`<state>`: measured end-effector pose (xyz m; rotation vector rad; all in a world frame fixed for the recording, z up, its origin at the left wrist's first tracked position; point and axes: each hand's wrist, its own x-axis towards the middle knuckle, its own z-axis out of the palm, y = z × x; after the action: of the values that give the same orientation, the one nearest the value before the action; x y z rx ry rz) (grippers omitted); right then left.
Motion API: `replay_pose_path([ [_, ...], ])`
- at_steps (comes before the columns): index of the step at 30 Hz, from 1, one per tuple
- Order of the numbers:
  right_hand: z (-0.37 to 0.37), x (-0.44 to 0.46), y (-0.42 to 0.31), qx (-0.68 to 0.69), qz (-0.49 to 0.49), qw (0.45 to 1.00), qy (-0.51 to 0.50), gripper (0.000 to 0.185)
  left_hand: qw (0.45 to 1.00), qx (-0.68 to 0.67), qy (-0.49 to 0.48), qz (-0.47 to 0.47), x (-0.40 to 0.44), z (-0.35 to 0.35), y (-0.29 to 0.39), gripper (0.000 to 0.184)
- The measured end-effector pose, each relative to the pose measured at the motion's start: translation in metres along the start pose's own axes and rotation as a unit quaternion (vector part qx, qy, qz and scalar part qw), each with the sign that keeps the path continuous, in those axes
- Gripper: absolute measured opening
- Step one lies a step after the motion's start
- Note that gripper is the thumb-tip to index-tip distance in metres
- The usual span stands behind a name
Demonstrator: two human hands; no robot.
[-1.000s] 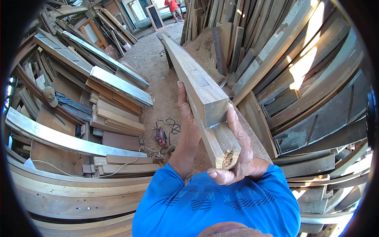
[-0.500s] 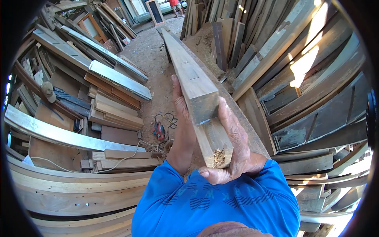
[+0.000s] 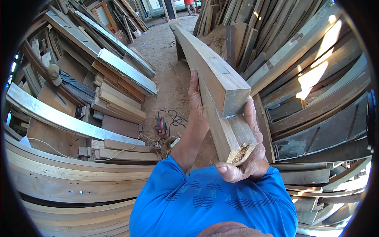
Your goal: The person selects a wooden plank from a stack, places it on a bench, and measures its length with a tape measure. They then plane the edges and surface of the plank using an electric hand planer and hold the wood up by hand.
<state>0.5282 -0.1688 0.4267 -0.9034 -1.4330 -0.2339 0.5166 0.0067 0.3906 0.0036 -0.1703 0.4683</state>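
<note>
From my distant post, I am seeing the long timber (image 3: 215, 63) running from the top centre of the frame down to just right of centre, its stepped near end (image 3: 227, 136) tilting towards the camera. The left grip (image 3: 194, 96) is lying along the timber's left side, holding it with one digit pointing up the frame and the others hiding behind the wood. The right grip (image 3: 257, 152) is wrapping the stepped end from the right, its thumb crossing below the ragged end grain (image 3: 241, 153); I am reading that as a firm, fairly narrow hold. I am judging the piece to be heavy and stiff, with its length dragging the balance far forward, so I am favouring a hold with one hand well up the side and the other cupping the near end. The planed faces are looking dry and smooth, offering fair friction, while the ragged grain is looking splintery (not a spot I am wanting bare fingertips on). The thinner step is seeming the likelier part to chip, and I am finding the thick body sounder for taking weight. Whether the far end is resting on anything, I am not managing to tell. A red power tool (image 3: 160, 127) is lying on the ground (image 3: 166, 79), left of centre.
</note>
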Motion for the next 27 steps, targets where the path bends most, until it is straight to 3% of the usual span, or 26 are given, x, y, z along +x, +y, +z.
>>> replay_pose_path([
  [4, 0.009, -0.002, 0.032, -0.01, -0.16, 0.987, 0.025, 0.107, 1.0, 0.001, -0.026, -0.004, 0.002, -0.007, 0.006, 0.052],
  [10, 0.002, 0.001, -0.006, 0.01, 0.015, 0.999, -0.043, 0.11, 0.999, 0.029, 0.012, 0.028, 0.002, -0.013, 0.011, 0.05],
  [13, -0.007, 0.003, -0.006, -0.027, -0.011, 0.995, -0.095, 0.118, 0.998, 0.039, -0.017, 0.044, 0.005, -0.019, 0.016, 0.049],
  [17, -0.001, 0.002, -0.009, -0.032, 0.009, 0.996, -0.082, 0.115, 0.997, 0.019, -0.072, 0.008, 0.005, -0.027, 0.025, 0.043],
  [27, 0.0, 0.0, -0.005, -0.044, -0.013, 0.996, -0.078, 0.114, 0.997, 0.004, -0.07, 0.018, 0.002, -0.026, 0.024, 0.04],
])
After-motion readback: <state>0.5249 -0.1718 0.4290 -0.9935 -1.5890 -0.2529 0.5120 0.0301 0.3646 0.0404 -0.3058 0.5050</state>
